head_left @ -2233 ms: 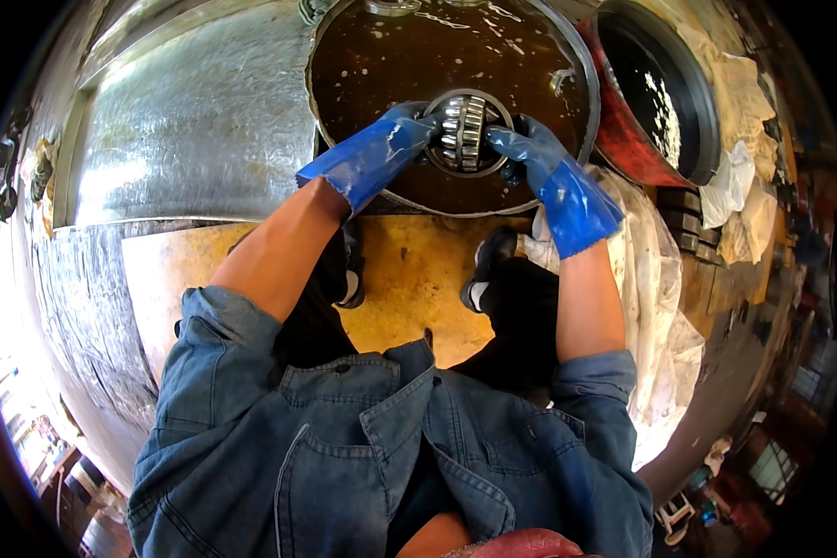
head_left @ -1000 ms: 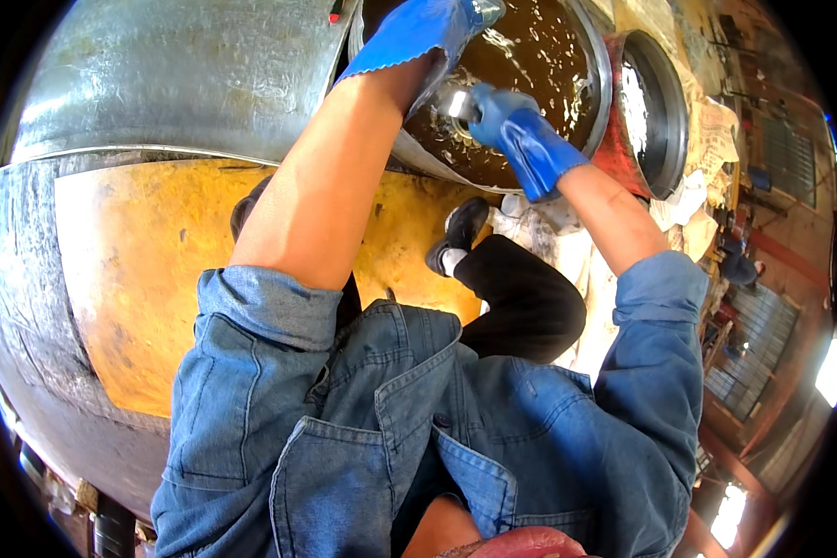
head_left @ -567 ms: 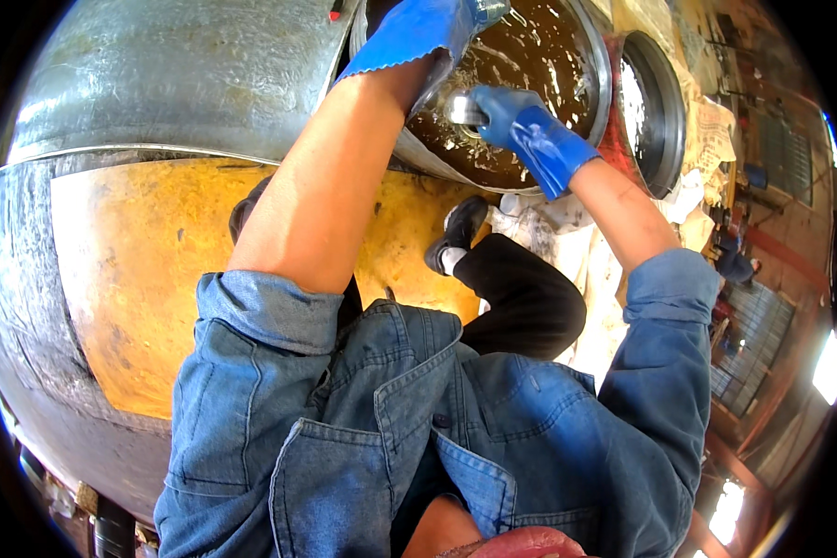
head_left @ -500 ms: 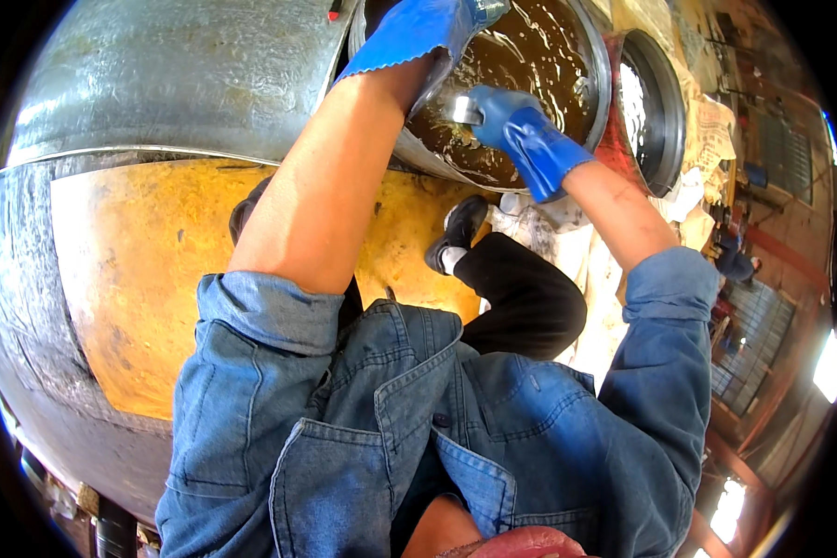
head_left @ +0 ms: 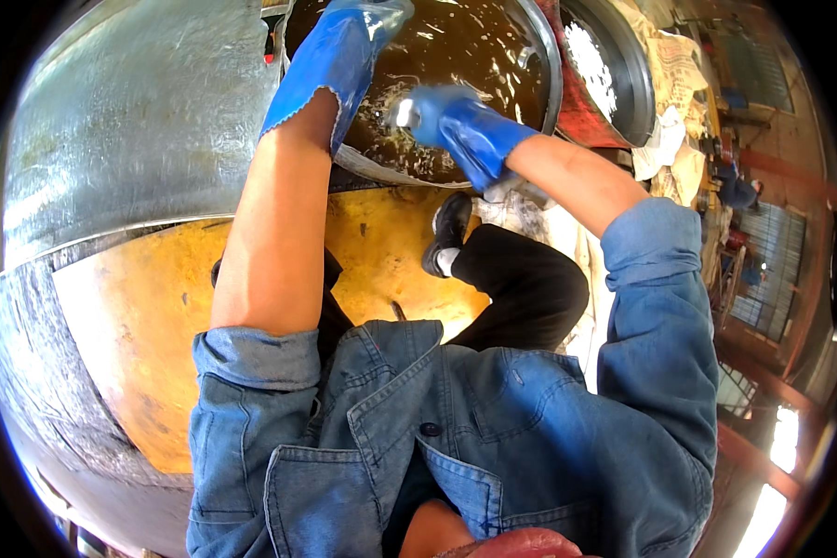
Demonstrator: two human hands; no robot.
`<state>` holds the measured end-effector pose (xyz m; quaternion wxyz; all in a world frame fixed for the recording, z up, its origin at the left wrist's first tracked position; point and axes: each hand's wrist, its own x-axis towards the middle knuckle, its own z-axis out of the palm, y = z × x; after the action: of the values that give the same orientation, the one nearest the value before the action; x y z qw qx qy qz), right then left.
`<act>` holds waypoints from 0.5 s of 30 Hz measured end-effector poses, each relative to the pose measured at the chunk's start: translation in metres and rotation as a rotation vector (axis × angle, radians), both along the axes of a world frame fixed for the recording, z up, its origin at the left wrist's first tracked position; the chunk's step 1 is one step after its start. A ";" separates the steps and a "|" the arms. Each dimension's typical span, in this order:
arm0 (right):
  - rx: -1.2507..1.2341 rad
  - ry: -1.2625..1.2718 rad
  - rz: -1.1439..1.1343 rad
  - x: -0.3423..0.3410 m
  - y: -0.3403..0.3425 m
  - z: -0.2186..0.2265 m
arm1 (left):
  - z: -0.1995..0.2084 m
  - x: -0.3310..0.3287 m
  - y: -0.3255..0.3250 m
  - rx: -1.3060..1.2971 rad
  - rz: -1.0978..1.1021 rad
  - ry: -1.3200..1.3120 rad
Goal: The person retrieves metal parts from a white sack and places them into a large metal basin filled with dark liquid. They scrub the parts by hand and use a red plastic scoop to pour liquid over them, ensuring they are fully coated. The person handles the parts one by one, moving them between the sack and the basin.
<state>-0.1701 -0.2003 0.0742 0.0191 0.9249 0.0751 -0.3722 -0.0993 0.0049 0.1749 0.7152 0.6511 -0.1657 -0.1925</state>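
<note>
Presently: one round metal tub [head_left: 551, 79], containing brown liquid [head_left: 456, 42]. Left hand [head_left: 381, 11], blue-gloved, over the tub's far left; fingers partly out of view, so whether open or closed cannot be told. Right hand [head_left: 428, 113], blue-gloved, blurred, within the tub's rim, grips one shiny metal part [head_left: 404, 113] at the tub's near left; contact with the liquid is unclear. One metal sheet [head_left: 149, 121], left of the tub. One red drum [head_left: 581, 93], right of the tub. One yellow board [head_left: 381, 232], on the tub's near side.
</note>
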 end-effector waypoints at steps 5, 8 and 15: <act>0.183 0.003 -0.144 -0.003 -0.020 -0.002 | -0.004 -0.001 -0.006 0.160 0.020 -0.138; 0.212 0.038 -0.339 0.001 0.003 0.002 | 0.004 0.003 0.008 0.003 -0.088 -0.024; 0.238 -0.183 -0.084 -0.013 0.009 0.014 | -0.007 0.003 0.007 0.081 0.004 -0.081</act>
<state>-0.1832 -0.1911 0.0882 -0.0995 0.9531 0.0777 -0.2751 -0.0958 0.0122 0.1676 0.6815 0.6870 -0.1853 -0.1710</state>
